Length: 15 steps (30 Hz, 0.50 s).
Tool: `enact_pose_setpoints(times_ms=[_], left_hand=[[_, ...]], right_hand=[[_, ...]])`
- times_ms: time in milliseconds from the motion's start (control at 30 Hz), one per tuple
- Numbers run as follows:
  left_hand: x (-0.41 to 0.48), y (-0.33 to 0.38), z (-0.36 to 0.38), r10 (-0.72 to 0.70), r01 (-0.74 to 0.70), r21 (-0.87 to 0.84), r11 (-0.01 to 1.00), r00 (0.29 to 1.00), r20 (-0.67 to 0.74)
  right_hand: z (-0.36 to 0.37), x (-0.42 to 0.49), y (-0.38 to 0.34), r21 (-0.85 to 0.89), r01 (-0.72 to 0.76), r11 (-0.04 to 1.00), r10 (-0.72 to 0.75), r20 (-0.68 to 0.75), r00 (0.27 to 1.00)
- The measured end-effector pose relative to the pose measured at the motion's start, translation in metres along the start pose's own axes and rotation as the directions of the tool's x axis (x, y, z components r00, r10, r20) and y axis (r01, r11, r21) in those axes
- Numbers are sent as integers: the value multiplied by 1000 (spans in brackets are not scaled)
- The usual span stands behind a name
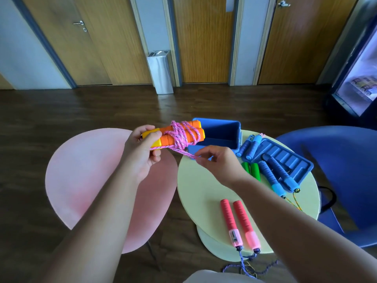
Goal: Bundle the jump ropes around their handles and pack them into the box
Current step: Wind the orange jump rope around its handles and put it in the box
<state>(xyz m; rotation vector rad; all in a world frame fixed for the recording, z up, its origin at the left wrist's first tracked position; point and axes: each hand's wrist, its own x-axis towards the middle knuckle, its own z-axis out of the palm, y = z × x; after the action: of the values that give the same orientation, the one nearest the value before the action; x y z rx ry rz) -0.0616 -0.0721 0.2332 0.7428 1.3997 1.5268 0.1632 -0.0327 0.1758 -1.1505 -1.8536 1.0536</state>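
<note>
Left hand (140, 148): fingers and thumb curled tight round the yellow plastic caps of the orange handles (190, 127), two ribbed foam cylinders held side by side in the air, just in front of the box.

Right hand (218, 162): thumb and forefinger pinch the loose end of the pink cord (179, 135), a braided, speckled rope wound in crossed turns round the orange pair.

Box (238, 137): blue moulded plastic, rectangular, open, standing at the far edge of the table.

Lid (302, 162): blue, ribbed, lying flat to the right of the box.

Dark blue handles (274, 174): ridged foam with lighter caps, resting across the lid.

Second blue handles (248, 147): between box and lid.

Green handles (253, 169): smooth, short, partly hidden behind the right wrist.

Red handles (237, 217): ribbed foam, pink caps, purple cord (242, 262) trailing off the near edge.

Table (204, 197): round, pale yellow, matt.

Pink seat (81, 180): rounded, to the left.
</note>
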Motion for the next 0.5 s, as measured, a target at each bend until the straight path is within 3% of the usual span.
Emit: enact_pose_setpoints(times_ms=[133, 267, 500], left_hand=[[-5, -8, 0, 78, -80, 59, 995, 996, 34], [-15, -20, 8, 125, -130, 89, 987, 990, 60], [-21, -25, 22, 135, -141, 115, 983, 989, 64]], right_hand=[[-37, 2, -1, -193, 102, 976, -110, -34, 993], [-72, 8, -1, -335, 106, 936, -140, -79, 987], [-93, 3, -7, -297, 89, 951, -135, -137, 981]])
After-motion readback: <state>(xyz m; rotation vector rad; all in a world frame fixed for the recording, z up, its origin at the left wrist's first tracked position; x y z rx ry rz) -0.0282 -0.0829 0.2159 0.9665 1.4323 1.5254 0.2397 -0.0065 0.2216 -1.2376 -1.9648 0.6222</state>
